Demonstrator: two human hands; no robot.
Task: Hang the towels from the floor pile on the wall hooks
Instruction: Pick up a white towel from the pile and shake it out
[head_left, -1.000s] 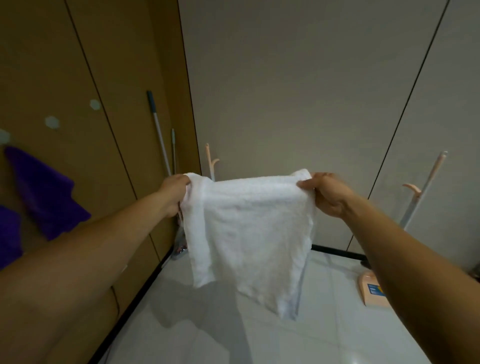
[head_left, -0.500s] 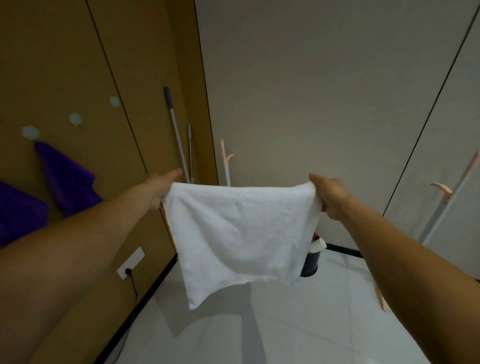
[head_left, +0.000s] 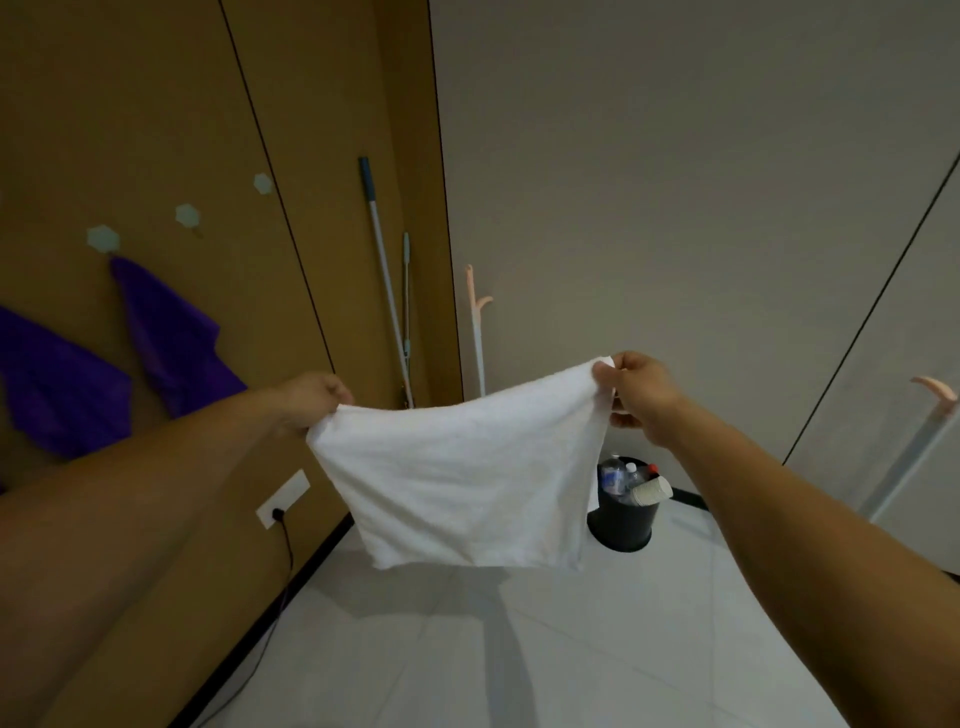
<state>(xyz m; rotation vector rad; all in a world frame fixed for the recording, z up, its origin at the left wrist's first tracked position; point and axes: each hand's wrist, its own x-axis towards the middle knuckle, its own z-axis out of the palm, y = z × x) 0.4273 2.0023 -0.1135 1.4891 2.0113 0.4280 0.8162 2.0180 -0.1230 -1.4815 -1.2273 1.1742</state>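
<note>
Between our two grips, head view: a white towel (head_left: 457, 478) hangs spread in the air. Its top edge is stretched from one grip to the other and slopes up toward the right one. Its lower edge hangs loose above the floor (head_left: 467, 649).
Left grip (head_left: 311, 397): our fingers curl onto the towel's left top corner and hold it; we see only the back of the hand.
Right grip (head_left: 636, 397): our thumb and fingers pinch the right top corner, a little higher than the left grip.
Left of the left grip: a purple towel (head_left: 176, 343) hangs from a pale hook (head_left: 104, 239) on the brown wall (head_left: 156, 78). A second purple towel (head_left: 52, 384) hangs farther left, its top out of frame.
Above the left grip: two more pale hooks (head_left: 187, 214) on the same wall.
Beyond the grips, in the corner: a long mop handle (head_left: 382, 270) leans there, with a white pole with a pink prong (head_left: 475, 322) just beside it.
Below the right grip: a black bin (head_left: 623, 525) holding bottles and a paper cup, partly hidden behind the towel.
Below the left grip: a white socket (head_left: 283, 499) with a black cord plugged in.
</note>
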